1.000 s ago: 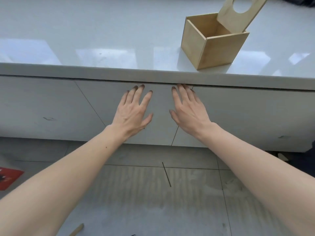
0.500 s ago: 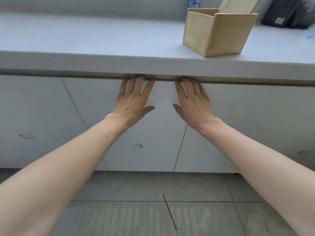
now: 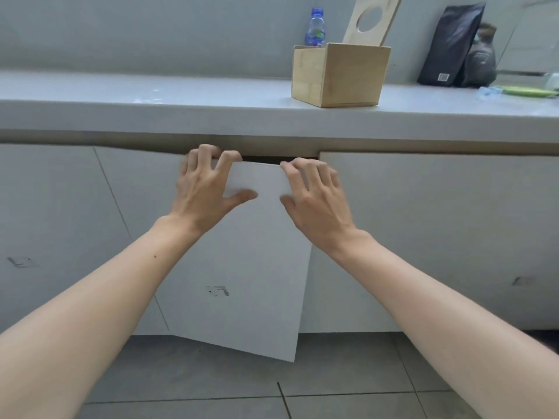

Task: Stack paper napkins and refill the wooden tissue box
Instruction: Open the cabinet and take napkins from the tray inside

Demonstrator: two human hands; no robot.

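Cabinet door (image 3: 242, 261) now ajar

I am seeing a white door (image 3: 242, 267) carrying a small black-printed label (image 3: 218, 290), a pale tan wood-grain box (image 3: 348, 77) on a light grey counter (image 3: 181, 95), a clear blue-capped bottle (image 3: 315, 28), a black bag (image 3: 450, 43) and a grey tiled floor (image 3: 211, 373).
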